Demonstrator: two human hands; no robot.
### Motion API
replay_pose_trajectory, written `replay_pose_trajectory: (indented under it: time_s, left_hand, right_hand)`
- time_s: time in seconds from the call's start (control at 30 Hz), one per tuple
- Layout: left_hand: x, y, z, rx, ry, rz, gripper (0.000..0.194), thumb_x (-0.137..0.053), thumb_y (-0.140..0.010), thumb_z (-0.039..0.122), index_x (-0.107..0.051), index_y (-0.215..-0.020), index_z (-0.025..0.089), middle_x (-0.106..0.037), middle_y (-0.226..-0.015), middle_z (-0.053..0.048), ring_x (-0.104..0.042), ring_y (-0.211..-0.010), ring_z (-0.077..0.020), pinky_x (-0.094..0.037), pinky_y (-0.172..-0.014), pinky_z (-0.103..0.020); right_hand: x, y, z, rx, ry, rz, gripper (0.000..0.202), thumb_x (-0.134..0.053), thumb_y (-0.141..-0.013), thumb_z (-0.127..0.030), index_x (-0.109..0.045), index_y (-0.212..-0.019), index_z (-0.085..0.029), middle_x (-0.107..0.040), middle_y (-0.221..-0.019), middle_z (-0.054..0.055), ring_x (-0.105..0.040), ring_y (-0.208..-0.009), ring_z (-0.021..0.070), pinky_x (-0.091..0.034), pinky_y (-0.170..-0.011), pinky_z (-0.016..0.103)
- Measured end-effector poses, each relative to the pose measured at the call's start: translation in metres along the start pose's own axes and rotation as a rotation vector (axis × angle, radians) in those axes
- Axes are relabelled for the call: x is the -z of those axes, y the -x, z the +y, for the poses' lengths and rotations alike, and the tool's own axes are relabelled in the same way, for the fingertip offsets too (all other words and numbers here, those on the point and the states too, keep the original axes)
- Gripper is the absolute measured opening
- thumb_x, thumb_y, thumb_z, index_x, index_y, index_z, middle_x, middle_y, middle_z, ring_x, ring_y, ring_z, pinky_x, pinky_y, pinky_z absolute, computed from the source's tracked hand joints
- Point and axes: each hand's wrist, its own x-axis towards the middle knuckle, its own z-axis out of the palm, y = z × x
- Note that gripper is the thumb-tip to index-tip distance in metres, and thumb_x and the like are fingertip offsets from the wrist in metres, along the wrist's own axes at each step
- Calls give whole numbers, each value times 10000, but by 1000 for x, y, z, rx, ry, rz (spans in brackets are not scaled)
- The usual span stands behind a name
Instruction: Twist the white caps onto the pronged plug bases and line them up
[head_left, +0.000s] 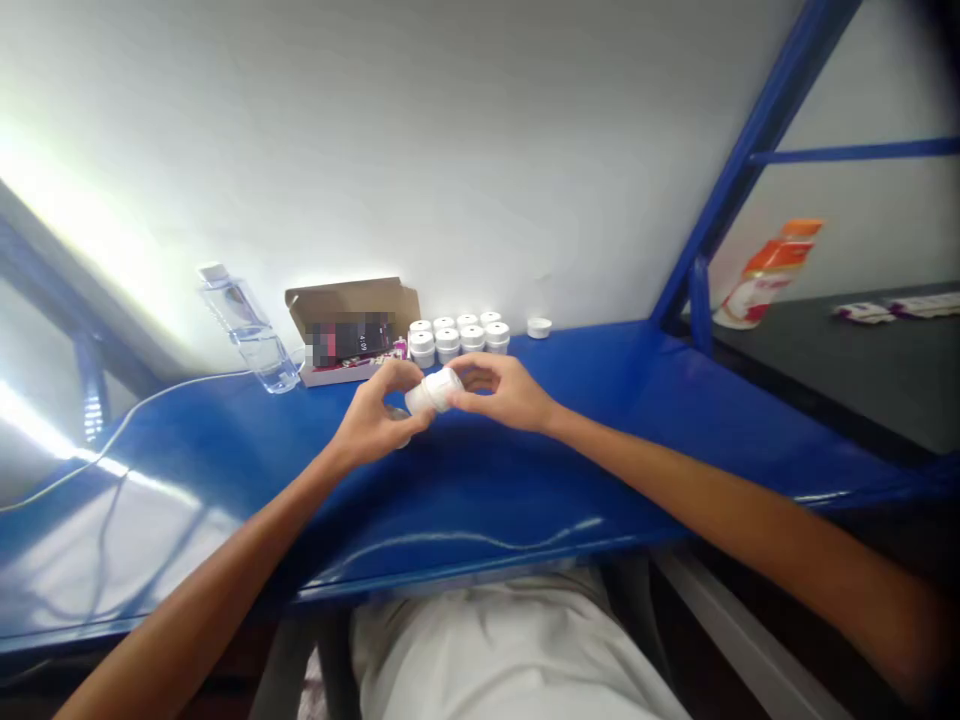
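Note:
My left hand grips the body of a small white plastic bottle, held tilted above the table. The fingers of my right hand close around the bottle's other end, at what looks like its white cap. Below my left palm, a pale round object shows in part; its kind cannot be made out. Just behind my hands, several white capped bottles stand upright in two rows. A loose white cap lies to their right, near the wall.
On the blue table, an open cardboard box holds a phone and small packets. Left of it stands a clear water bottle beside a white cable. Past the blue frame is an orange-capped bottle.

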Motion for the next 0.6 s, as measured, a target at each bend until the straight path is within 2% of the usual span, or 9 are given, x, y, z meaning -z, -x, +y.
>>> replay_pose_trajectory:
  time_s: [0.13, 0.37, 0.43, 0.5, 0.6]
  left_hand:
    - [2, -1, -2, 42, 183, -36, 382, -799, -769, 365, -624, -1055, 180, -672, -1043, -64, -659, -863, -181, -532, -742, -276]
    - [5, -4, 5, 109, 276, -13, 386, -827, -747, 419, -717, -1014, 164, -745, -977, -70, -697, -854, -210, -563, -776, -320]
    - [6, -4, 7, 136, 277, -10, 386, -821, -758, 429, -729, -1022, 162, -758, -978, -74, -710, -865, -219, -572, -795, -335]
    - [7, -3, 6, 137, 263, -17, 407, -828, -751, 434, -734, -1037, 161, -763, -987, -81, -716, -881, -231, -579, -811, -350]
    - [8, -2, 4, 67, 246, -16, 461, -869, -706, 404, -720, -1072, 166, -751, -1013, -85, -713, -910, -236, -584, -847, -367]
  right_hand:
    - [2, 1, 0, 1, -79, -23, 450, -837, -696, -323, -674, -1099, -207, -745, -1007, 36, -735, -916, 225, -601, -904, 394]
    - [0, 6, -3, 156, -4, 1, 435, -816, -696, -278, -676, -1105, -226, -713, -1138, 47, -714, -1032, 233, -571, -1002, 411]
    - [-2, 7, -4, 158, 1, 20, 445, -834, -690, -292, -685, -1104, -232, -716, -1149, 45, -712, -1046, 238, -572, -1002, 408]
    - [-4, 7, -5, 58, -40, 20, 418, -842, -707, -368, -701, -1071, -220, -750, -1049, 44, -741, -936, 235, -613, -906, 397]
    - [-5, 5, -6, -110, -103, 19, 402, -788, -772, -531, -728, -955, -178, -757, -785, 36, -737, -681, 208, -628, -682, 341]
